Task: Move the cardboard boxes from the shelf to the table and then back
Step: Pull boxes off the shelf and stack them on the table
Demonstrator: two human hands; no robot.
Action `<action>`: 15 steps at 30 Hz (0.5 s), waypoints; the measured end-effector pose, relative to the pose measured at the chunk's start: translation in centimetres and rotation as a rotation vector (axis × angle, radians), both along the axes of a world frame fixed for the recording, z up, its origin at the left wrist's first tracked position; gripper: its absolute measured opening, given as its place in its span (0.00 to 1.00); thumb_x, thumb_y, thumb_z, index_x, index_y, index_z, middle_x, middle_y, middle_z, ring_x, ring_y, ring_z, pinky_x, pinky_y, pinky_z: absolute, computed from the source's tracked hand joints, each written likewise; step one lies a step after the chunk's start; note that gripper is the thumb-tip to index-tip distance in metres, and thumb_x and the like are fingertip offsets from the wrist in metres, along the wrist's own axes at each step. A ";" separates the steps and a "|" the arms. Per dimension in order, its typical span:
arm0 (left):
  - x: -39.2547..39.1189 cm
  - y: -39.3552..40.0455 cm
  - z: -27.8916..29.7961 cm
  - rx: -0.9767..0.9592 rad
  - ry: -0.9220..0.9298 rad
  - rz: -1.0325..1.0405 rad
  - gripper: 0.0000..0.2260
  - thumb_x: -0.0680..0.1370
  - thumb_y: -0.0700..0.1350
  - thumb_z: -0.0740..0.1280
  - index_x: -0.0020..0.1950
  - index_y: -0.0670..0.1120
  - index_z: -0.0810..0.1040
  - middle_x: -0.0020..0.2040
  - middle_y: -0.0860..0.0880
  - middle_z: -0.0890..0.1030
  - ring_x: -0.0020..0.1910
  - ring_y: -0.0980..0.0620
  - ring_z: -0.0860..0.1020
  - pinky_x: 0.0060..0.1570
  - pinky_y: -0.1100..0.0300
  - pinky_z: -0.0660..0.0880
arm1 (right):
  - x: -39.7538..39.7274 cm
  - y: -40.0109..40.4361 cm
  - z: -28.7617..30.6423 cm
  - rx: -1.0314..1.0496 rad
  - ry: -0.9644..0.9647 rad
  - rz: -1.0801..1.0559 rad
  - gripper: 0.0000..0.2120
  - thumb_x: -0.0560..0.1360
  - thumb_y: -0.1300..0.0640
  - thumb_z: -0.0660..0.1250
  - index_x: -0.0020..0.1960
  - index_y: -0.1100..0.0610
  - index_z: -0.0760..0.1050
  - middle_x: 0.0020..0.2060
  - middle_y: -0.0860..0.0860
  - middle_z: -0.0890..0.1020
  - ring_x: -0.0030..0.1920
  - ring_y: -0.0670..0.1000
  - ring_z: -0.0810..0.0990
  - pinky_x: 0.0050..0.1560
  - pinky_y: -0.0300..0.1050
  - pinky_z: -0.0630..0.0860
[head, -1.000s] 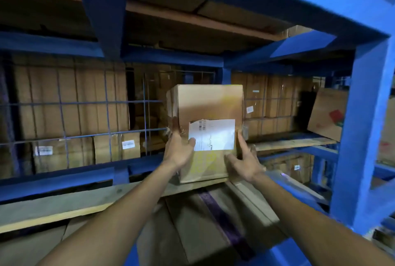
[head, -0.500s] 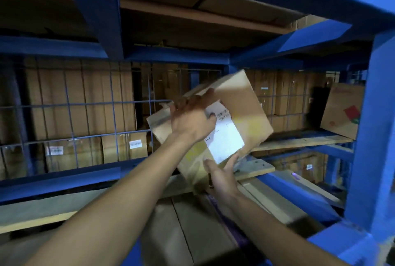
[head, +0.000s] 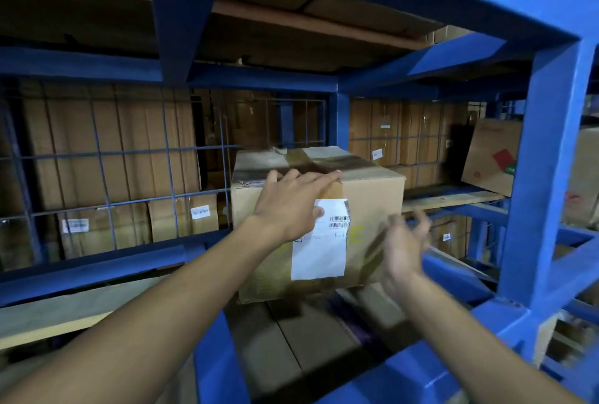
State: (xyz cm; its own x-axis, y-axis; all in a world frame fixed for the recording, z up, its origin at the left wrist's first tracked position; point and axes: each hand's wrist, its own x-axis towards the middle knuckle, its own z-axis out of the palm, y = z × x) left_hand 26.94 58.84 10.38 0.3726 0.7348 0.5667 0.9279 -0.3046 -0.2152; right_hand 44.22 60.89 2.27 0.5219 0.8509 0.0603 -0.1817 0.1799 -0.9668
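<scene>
A brown cardboard box (head: 372, 202) with a white shipping label and taped top stands upright on the shelf boards (head: 52, 316) inside the blue rack. My left hand (head: 291, 205) lies flat against the box's front upper edge, fingers stretched onto the top rim. My right hand (head: 405, 244) is blurred, just off the box's lower right corner, fingers loosely spread and holding nothing.
A blue upright post (head: 544, 176) stands close on the right. Wire mesh (head: 107, 157) behind the shelf fronts stacked cartons. A tilted carton with a red mark (head: 489, 157) leans at the far right. Flattened cardboard (head: 301, 348) lies below the box.
The box, tilted in both hands half a second ago, now stands upright on the shelf. My right hand has come off its underside; my left hand moved to the top front edge.
</scene>
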 end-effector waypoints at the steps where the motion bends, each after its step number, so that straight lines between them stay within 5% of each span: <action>1: -0.1 -0.4 -0.2 0.004 -0.011 -0.010 0.31 0.80 0.52 0.64 0.79 0.62 0.52 0.76 0.57 0.66 0.69 0.49 0.67 0.64 0.46 0.61 | 1.6 0.5 1.7 0.059 -0.125 -0.024 0.25 0.77 0.45 0.62 0.73 0.38 0.63 0.70 0.54 0.65 0.67 0.58 0.68 0.66 0.63 0.68; 5: -0.5 -2.0 0.4 -0.054 -0.052 -0.095 0.23 0.80 0.56 0.62 0.75 0.62 0.63 0.73 0.57 0.70 0.67 0.50 0.69 0.61 0.48 0.63 | 5.6 2.2 8.7 0.072 -0.570 0.334 0.20 0.76 0.46 0.67 0.68 0.42 0.74 0.59 0.50 0.79 0.55 0.51 0.79 0.55 0.48 0.77; 9: -1.8 -2.8 2.7 -0.267 -0.323 -0.208 0.20 0.78 0.61 0.62 0.70 0.60 0.73 0.67 0.53 0.77 0.67 0.50 0.72 0.65 0.48 0.70 | 6.2 3.3 12.4 -0.254 -0.881 0.644 0.25 0.76 0.45 0.70 0.71 0.42 0.71 0.64 0.53 0.76 0.60 0.56 0.79 0.64 0.56 0.75; 12: -4.2 -1.8 4.5 -0.292 -0.343 0.038 0.24 0.75 0.65 0.61 0.70 0.61 0.72 0.67 0.50 0.77 0.65 0.46 0.74 0.61 0.52 0.72 | 5.8 4.0 11.6 -0.231 -1.010 0.578 0.31 0.75 0.37 0.66 0.76 0.40 0.63 0.75 0.51 0.67 0.71 0.56 0.69 0.72 0.56 0.64; 15: -7.0 0.1 5.0 -0.597 -0.550 0.220 0.30 0.74 0.66 0.67 0.72 0.53 0.72 0.67 0.49 0.76 0.65 0.45 0.75 0.61 0.56 0.70 | 5.8 3.7 10.7 -0.135 -1.074 0.513 0.32 0.75 0.32 0.62 0.76 0.40 0.62 0.78 0.48 0.62 0.75 0.55 0.62 0.73 0.54 0.58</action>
